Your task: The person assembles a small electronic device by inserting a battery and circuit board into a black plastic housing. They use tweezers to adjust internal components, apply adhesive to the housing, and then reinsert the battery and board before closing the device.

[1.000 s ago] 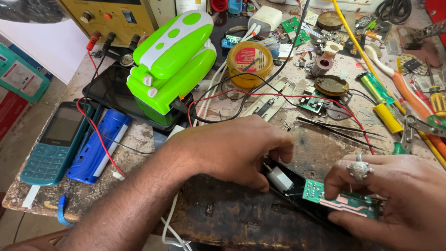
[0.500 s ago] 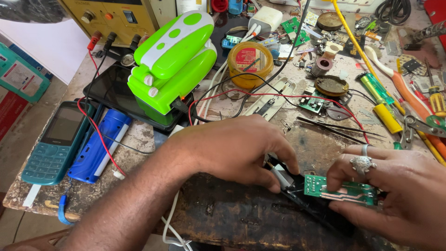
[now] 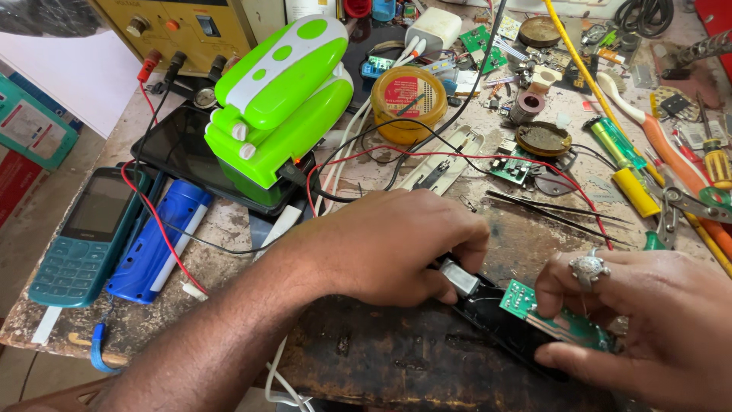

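Left hand [image 3: 389,248] is down over the black case [image 3: 503,336] at the front edge of the bench [image 3: 366,358], fingers closed on a small silver part [image 3: 460,278] at the case's near end. Right hand [image 3: 648,320], ring on one finger, pinches the green board [image 3: 553,313] between thumb and fingers, holding it tilted just above the case. So the board sits in the right hand, over the open case, with thin wires running from it toward the silver part.

How far along, by the look of it: the case is open and the board is free of its seat, so the opening-up is done. The wires are not detached as far as I can tell, and nothing is closed up again.

Around them: a lime-green lamp [image 3: 278,99] on a dark tablet [image 3: 171,149], a teal phone [image 3: 84,236], a blue torch [image 3: 156,240], a yellow tin [image 3: 408,103], tweezers [image 3: 557,210], screwdrivers [image 3: 625,164] to the right
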